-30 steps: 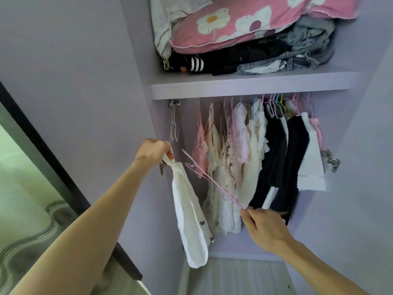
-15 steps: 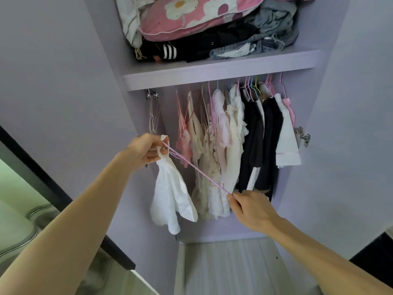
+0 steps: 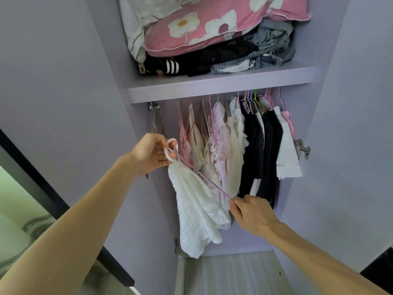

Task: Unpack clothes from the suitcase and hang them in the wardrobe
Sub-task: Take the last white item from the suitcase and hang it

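Observation:
A small white garment hangs from its shoulder strap, which my left hand grips in front of the lilac wardrobe. A thin pink hanger runs slantwise from the strap loop down to my right hand, which pinches its lower end. The hanger's upper tip lies inside the strap loop by my left fingers. Behind them, several pink, cream, black and white clothes hang on the rail under the shelf.
The shelf above holds a pink flowered pillow and folded dark and denim clothes. Bare wire hangers hang at the rail's left end. A door hinge juts from the right wall. The wardrobe floor is pale wood.
The pink hanger's tip has gone from beside the garment into its strap loop at my left hand. The garment has spread open wider. The view has tilted upward since half a second ago.

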### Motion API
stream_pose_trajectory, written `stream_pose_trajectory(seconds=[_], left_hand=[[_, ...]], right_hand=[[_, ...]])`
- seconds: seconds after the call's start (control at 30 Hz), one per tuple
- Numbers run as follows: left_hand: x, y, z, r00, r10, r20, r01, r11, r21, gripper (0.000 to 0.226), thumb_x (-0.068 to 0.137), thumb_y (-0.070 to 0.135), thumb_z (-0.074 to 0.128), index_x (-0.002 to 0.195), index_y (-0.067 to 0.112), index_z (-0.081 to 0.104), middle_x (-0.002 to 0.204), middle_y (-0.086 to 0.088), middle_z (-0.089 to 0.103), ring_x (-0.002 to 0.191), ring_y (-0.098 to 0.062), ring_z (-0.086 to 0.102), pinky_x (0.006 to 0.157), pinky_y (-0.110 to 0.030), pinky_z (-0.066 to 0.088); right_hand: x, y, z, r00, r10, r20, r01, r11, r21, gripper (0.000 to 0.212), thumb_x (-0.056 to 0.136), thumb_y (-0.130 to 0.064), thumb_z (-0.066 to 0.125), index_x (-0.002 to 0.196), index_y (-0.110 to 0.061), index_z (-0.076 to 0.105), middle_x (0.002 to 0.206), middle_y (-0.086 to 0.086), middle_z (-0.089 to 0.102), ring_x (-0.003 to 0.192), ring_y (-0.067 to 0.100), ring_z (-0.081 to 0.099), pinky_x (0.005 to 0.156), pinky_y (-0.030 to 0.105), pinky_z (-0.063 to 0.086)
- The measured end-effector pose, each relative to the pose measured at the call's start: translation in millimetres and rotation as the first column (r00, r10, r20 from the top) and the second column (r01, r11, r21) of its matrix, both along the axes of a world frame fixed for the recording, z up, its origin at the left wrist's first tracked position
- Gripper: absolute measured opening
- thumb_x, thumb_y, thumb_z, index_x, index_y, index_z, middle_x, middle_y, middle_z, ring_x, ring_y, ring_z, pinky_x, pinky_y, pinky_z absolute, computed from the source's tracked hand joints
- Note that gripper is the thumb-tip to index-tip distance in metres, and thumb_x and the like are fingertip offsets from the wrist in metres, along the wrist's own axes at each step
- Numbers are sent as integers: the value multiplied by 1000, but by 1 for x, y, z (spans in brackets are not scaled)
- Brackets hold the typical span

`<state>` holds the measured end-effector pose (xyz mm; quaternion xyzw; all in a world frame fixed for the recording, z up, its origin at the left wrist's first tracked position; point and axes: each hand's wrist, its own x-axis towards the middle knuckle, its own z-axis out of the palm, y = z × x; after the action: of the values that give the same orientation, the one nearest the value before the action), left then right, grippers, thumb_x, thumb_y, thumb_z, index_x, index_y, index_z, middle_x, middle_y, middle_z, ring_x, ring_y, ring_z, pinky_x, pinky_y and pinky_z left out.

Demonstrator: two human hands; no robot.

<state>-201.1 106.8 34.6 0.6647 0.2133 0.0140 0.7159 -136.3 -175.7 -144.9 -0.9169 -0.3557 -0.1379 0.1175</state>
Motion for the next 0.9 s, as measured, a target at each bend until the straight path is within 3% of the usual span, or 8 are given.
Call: stream_pose_trajectory(seconds=[0.13,0.27,0.37,0.5,0.6,0.67,0.77,0.9], left_hand=[[5,-3,1,999,38,-17,-37,998,59,17,82,3,48,93,4,60,88,-9,68,69,-23,68,84,-37,58],[7,-5,1,997,73,-34,-70,992,102,18,86,1,55,100,2,67,94,-10,71,81,-27,75,90,-42,57],[7,-5,1,998,45,-44,-33,969,246,19,89,5,58,103,4,71,103,-15,74,90,-28,74,90,-43,58],[6,6,1,994,-28,-101,80,827,557,18,98,16,56,111,16,68,103,-8,70,88,-19,73,77,-32,62],[3,15,-3,975,-87,-206,217,579,786,25,97,45,57,102,21,64,98,3,65,80,-17,73,66,-25,57],[2,16,-5,979,-97,-182,206,476,855,33,95,54,54,93,23,61,91,8,63,75,-15,72,58,-21,47],[3,12,-7,975,-119,-186,214,313,925,42,96,59,46,88,19,58,83,2,61,66,-15,67,61,-23,41],[8,2,-8,957,-165,-239,276,261,925,51,102,52,37,96,3,50,82,-11,52,62,-17,53,60,-23,36]], right_hand=[[3,4,2,999,-15,34,15,1000,4,35,93,-36,34,61,-22,32,41,-7,26,35,17,24,41,18,1],[1,13,9,999,-43,-18,44,998,45,37,91,-35,36,57,-21,35,41,-9,19,33,17,19,41,15,1],[4,20,7,994,51,-96,-38,991,130,37,92,-33,36,58,-19,35,39,-5,30,32,23,32,35,24,12],[8,23,8,910,201,-362,-64,932,357,45,98,-22,48,57,-3,49,45,10,47,39,14,36,43,30,31],[7,19,13,840,236,-488,-25,916,400,51,100,-23,51,53,-5,43,44,3,37,41,10,31,44,24,28],[8,18,13,819,209,-535,28,916,401,53,100,-25,52,51,-11,38,43,-5,34,42,9,30,45,21,28],[12,19,18,822,125,-556,66,948,311,47,98,-29,51,54,-21,41,47,-6,40,45,9,34,48,22,30],[15,24,27,804,106,-585,25,977,211,28,93,-41,53,71,-25,56,62,-4,55,53,10,46,53,26,37]])
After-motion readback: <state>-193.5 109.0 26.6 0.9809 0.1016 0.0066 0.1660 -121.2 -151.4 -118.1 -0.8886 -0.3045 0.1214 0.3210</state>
